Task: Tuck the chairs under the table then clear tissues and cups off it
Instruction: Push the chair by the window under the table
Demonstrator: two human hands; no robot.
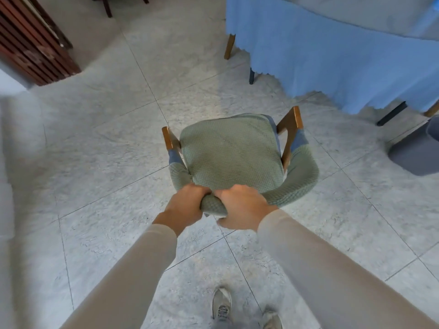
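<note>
Chair (230, 150) with a green cover stands on the tiled floor (99, 129), apart from the blue-clothed table (332, 55). Left hand (184, 205) and right hand (242, 207) both grasp its curved backrest, side by side.

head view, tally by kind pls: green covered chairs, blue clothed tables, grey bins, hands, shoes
green-covered chair: 1
blue-clothed table: 1
grey bin: 1
hands: 2, left hand and right hand, both gripping the chair back
shoes: 2
total: 7
</note>
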